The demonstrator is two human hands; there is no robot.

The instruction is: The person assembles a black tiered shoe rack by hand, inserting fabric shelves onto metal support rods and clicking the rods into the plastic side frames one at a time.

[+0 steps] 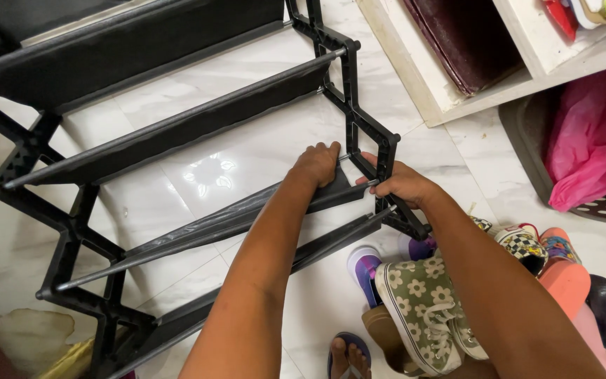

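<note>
A black folding shoe rack (177,133) with zigzag plastic side frames and dark fabric shelves stands on a white marble floor. My left hand (317,165) grips the end of a fabric shelf and its thin metal rod near the right side frame. My right hand (401,184) is closed around the black plastic side frame (369,133) just beside it. Both hands meet at the same joint, almost touching.
Several shoes lie at the lower right, among them a floral sneaker (426,309) and a checkered one (524,245). A white shelf unit (457,98) stands at the upper right, with a pink bag (594,140) in a basket beside it. My sandalled foot (348,354) shows at the bottom.
</note>
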